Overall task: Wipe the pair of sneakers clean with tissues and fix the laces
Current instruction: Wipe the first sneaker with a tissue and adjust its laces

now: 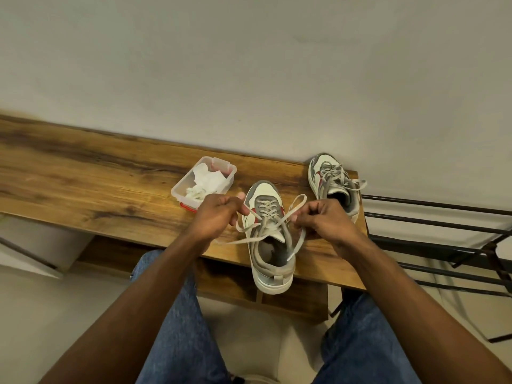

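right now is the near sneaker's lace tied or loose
Loose: both hands pinch loops of the near sneaker's lace, its ends trailing free.

Near sneaker point(270, 239): white-grey, red accents, upright on bench, toe toward wall, heel overhanging front edge. Laces point(273, 217) grey-white, threaded through eyelets, ends pulled out to both sides, loop raised at right.

Far sneaker point(333, 184): same colours, at bench's right end by wall, laces loose and tangled.

Tissues point(206, 180): white, crumpled, inside clear tub left of near sneaker.
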